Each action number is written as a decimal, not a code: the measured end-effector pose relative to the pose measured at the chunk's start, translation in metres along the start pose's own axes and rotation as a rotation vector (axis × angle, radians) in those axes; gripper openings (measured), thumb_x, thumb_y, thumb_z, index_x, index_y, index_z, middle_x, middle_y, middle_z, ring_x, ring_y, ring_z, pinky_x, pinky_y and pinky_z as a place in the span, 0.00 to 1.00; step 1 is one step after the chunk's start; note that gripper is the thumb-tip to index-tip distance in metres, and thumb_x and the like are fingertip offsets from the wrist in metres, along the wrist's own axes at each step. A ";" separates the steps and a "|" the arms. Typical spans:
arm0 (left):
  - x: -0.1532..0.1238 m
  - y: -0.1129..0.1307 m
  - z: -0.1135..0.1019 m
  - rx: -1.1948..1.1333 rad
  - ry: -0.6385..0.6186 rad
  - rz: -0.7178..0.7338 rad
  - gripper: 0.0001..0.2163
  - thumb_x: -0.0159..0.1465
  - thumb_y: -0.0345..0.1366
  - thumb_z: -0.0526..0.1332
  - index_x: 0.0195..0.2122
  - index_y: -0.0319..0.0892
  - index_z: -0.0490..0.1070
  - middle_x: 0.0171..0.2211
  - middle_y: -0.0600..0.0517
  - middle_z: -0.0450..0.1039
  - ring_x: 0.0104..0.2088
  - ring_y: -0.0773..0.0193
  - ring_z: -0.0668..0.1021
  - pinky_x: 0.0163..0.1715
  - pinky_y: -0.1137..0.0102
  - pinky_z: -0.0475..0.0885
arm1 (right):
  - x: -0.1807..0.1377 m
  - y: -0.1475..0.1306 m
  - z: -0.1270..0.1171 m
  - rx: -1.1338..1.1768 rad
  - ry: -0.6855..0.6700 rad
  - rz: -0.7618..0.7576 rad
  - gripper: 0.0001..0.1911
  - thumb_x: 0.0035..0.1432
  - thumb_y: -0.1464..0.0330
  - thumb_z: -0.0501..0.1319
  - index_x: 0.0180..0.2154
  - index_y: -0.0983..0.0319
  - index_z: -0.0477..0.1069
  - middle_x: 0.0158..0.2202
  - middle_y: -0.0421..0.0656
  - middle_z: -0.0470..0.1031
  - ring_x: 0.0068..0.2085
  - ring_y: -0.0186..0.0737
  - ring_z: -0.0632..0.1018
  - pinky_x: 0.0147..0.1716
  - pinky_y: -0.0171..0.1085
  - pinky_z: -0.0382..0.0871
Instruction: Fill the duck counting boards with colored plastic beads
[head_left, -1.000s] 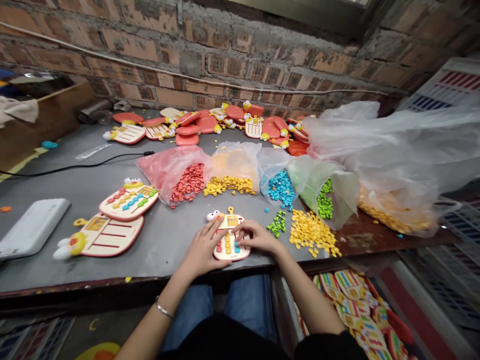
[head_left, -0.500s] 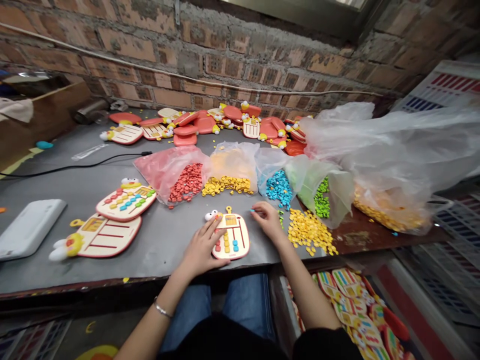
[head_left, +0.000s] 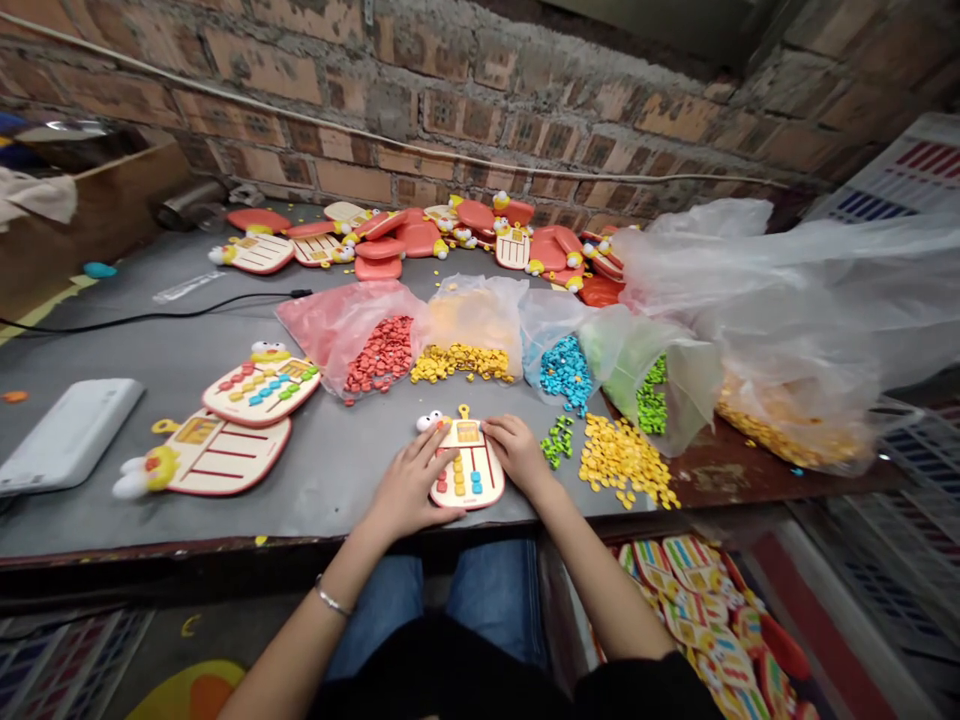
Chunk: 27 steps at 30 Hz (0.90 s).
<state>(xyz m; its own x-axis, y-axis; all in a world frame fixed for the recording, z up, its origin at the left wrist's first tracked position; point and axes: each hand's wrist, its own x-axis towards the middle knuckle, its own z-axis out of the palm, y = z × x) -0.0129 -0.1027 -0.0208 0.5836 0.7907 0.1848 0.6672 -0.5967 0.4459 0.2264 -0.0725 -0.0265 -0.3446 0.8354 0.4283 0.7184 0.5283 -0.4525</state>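
In front of me lies a cream toy board (head_left: 487, 490) with a red rim, slotted tracks and a bug-eyed yellow head. Red, yellow and blue beads (head_left: 476, 482) sit in its tracks. Gripping the board's left side is my left hand (head_left: 409, 485), fingers over the top and thumb along the lower edge, covering part of the red column. At the upper right corner, my right hand (head_left: 521, 455) has its fingertips pinched against the board. A small blue bead showed in that pinch a moment ago; the fingers now hide it.
Bags of red beads (head_left: 379, 355), yellow beads (head_left: 465, 362), blue beads (head_left: 564, 370) and green beads (head_left: 652, 395) stand behind. Loose yellow beads (head_left: 622, 460) and green pieces (head_left: 557, 440) lie right. Two toy boards (head_left: 232, 460) overlap left, near a white device (head_left: 71, 435). A filled crate (head_left: 712, 620) is below.
My right hand has moved left, from beside the board onto its upper right corner. My left hand stays on the board. The whole view has shifted slightly.
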 end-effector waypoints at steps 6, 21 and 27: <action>0.000 -0.001 0.001 -0.001 0.006 0.013 0.36 0.51 0.52 0.68 0.59 0.45 0.63 0.69 0.46 0.46 0.67 0.48 0.53 0.61 0.54 0.59 | -0.012 -0.003 0.008 -0.020 0.041 0.035 0.16 0.65 0.71 0.54 0.51 0.59 0.73 0.49 0.50 0.77 0.49 0.47 0.77 0.50 0.50 0.72; 0.000 0.000 0.001 0.038 -0.003 0.008 0.37 0.50 0.52 0.69 0.59 0.45 0.63 0.69 0.45 0.45 0.67 0.48 0.53 0.60 0.55 0.59 | -0.009 -0.007 0.007 -0.038 0.072 0.025 0.12 0.64 0.72 0.55 0.44 0.60 0.76 0.45 0.49 0.78 0.50 0.47 0.75 0.50 0.49 0.72; 0.000 0.001 0.000 0.039 -0.008 0.003 0.37 0.50 0.51 0.69 0.60 0.46 0.62 0.69 0.46 0.44 0.67 0.48 0.52 0.60 0.55 0.59 | -0.014 -0.014 -0.003 0.143 0.117 0.008 0.07 0.62 0.72 0.58 0.36 0.59 0.76 0.37 0.46 0.76 0.43 0.44 0.74 0.44 0.45 0.72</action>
<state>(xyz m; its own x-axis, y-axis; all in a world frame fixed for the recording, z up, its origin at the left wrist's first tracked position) -0.0124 -0.1033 -0.0208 0.5891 0.7880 0.1790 0.6831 -0.6039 0.4107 0.2232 -0.0921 -0.0233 -0.2608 0.8207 0.5084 0.6244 0.5451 -0.5595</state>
